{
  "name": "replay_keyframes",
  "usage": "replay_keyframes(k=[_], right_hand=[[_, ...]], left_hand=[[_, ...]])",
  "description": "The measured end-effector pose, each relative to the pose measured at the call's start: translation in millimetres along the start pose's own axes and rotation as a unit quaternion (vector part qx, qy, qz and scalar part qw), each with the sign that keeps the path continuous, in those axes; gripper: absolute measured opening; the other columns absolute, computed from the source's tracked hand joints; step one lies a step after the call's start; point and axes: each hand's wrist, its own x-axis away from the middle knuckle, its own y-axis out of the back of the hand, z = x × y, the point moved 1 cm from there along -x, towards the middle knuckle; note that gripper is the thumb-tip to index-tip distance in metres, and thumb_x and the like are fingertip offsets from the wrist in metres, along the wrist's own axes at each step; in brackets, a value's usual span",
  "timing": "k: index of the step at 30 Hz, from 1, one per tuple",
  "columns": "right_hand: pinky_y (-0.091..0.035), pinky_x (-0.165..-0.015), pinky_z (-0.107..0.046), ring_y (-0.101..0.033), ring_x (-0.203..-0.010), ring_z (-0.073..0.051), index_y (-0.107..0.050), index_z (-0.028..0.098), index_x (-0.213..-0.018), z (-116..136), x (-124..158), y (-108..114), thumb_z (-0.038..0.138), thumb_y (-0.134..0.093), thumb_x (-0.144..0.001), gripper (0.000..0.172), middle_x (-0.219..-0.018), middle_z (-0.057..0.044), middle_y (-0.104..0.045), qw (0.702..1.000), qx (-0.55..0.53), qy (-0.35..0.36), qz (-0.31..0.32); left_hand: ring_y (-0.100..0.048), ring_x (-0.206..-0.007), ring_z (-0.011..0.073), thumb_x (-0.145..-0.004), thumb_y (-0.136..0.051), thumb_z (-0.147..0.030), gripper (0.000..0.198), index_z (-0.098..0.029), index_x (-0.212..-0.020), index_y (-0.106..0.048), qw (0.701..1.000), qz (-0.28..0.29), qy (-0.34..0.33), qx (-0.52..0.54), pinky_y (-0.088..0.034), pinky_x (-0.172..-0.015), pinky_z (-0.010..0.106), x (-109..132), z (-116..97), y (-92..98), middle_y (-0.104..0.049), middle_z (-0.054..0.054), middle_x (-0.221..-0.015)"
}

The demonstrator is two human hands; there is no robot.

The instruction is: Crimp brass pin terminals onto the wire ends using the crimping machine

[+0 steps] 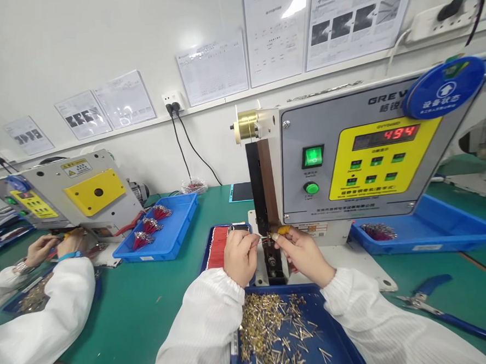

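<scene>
Your hands [267,252] are just in front of the machine [360,153]. The tray of pins [338,335] sits on the table [152,319], close to you. A tray of wires [435,236] is right of the machine, and pliers [417,301] lie in front of it.

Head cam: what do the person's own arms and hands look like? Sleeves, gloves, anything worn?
Both arms are in loose white smock sleeves, the left sleeve and right sleeve, with fine lengthwise lines in the fabric, gathered into elastic cuffs at the wrists. The left hand and right hand are bare: no gloves, and no watch or band shows.
</scene>
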Motion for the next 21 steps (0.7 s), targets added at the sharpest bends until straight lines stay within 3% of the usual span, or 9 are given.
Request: replay_keyframes(k=[6, 9, 12, 17, 21], right_hand=[[-0.033, -0.038, -0.025, -0.042, -0.041, -0.011, -0.054, 0.021, -0.067, -1.2, -1.5, -3.7, 0.053, -0.058, -0.078, 0.034, -0.062, -0.001, -0.059, 1.0, 0.008, 0.01, 0.004], [-0.032, -0.037, -0.024, -0.04, -0.038, -0.01, -0.053, 0.022, -0.068, 2.6, -1.2, 1.0, 0.055, -0.055, -0.079, 0.035, -0.055, 0.002, -0.054, 0.999, 0.007, -0.02, 0.026], [-0.036, -0.039, -0.024, -0.041, -0.038, -0.011, -0.055, 0.02, -0.071, 6.9, 4.8, 22.0, 0.053, -0.054, -0.079, 0.034, -0.049, 0.005, -0.049, 0.996, 0.022, -0.045, 0.069], [-0.043, -0.05, -0.028, -0.052, -0.052, -0.015, -0.063, 0.018, -0.08, 7.1, 24.4, 73.1, 0.047, -0.057, -0.082, 0.03, -0.057, 0.0, -0.057, 0.99, 0.114, 0.004, 0.081], [-0.047, -0.057, -0.032, -0.058, -0.061, -0.019, -0.067, 0.02, -0.089, 3.8, 33.1, 89.7, 0.042, -0.055, -0.084, 0.026, -0.067, -0.003, -0.065, 0.972, 0.195, 0.047, 0.123]], left_hand=[[-0.053, -0.087, 0.018, -0.089, -0.046, -0.012, 0.018, -0.019, -0.092, -0.063, 1.0, -0.002, 0.005, 0.002, -0.045, -0.076, 0.032, 0.0, 0.6, -0.5, -0.059, 0.006, -0.088], [-0.053, -0.088, 0.0179, -0.091, -0.044, -0.015, 0.017, -0.018, -0.092, -0.061, 1.0, -0.006, 0.014, 0.009, -0.045, -0.078, 0.032, -0.2, 2.0, -0.2, -0.059, 0.006, -0.09], [-0.054, -0.088, 0.018, -0.092, -0.044, -0.019, 0.016, -0.018, -0.09, -0.06, 0.999, -0.015, 0.03, 0.011, -0.045, -0.08, 0.033, 2.1, 3.6, 3.3, -0.059, 0.006, -0.089], [-0.055, -0.085, 0.0169, -0.093, -0.045, -0.025, 0.017, -0.02, -0.086, -0.06, 0.996, -0.02, 0.077, 0.038, -0.046, -0.079, 0.031, 13.5, 7.3, 12.2, -0.06, 0.004, -0.085], [-0.057, -0.083, 0.0156, -0.091, -0.047, -0.027, 0.017, -0.019, -0.086, -0.061, 0.99, -0.032, 0.124, 0.052, -0.046, -0.075, 0.028, 21.3, 8.6, 14.2, -0.061, 0.003, -0.085]])
